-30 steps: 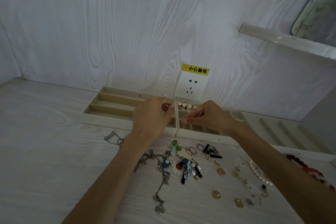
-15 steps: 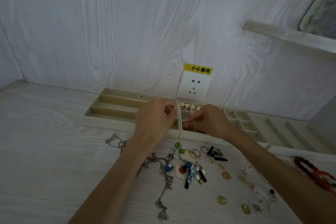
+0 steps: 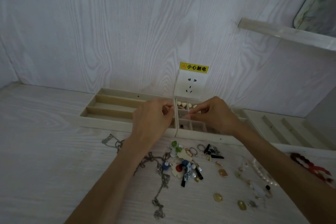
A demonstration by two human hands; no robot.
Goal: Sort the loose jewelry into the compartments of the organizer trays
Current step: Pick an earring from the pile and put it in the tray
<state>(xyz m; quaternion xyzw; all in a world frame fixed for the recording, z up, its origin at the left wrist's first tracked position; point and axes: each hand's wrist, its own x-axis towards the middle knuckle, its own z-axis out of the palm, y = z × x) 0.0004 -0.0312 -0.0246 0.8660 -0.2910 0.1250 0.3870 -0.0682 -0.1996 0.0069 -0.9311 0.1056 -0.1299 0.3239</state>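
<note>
Scene: a person sorts loose jewelry at a pale wood-grain table (image 3: 45,151), both hands raised over the organizer trays set against the wall
Left hand (image 3: 152,120): fingers curled together, tips pinched near the seam between two trays – whatever they nip is too small to make out
Right hand (image 3: 216,114): fingers bent and closed on a small pale piece over the gridded tray (image 3: 198,135), apparently to lower it into one of the little cells
Trays: a long-slot tray (image 3: 109,105) on the left shows nothing in its visible channels; the gridded tray touches its right edge and holds heart-shaped beads (image 3: 184,104) in a back cell and a dark bead (image 3: 181,126) in a front one; a third slotted tray (image 3: 283,129) lies further right
Unsorted pile: just in front of the trays – silver chains (image 3: 160,178), rings (image 3: 193,151), green beads (image 3: 176,146), black bar earrings (image 3: 199,172), amber stones (image 3: 217,197), a pearl strand (image 3: 260,171), a red chain (image 3: 309,165)
Progress: early, by the look of it; most pieces are yet unsorted
Backdrop: a wall socket (image 3: 190,84) under a yellow warning sticker (image 3: 194,67)
</note>
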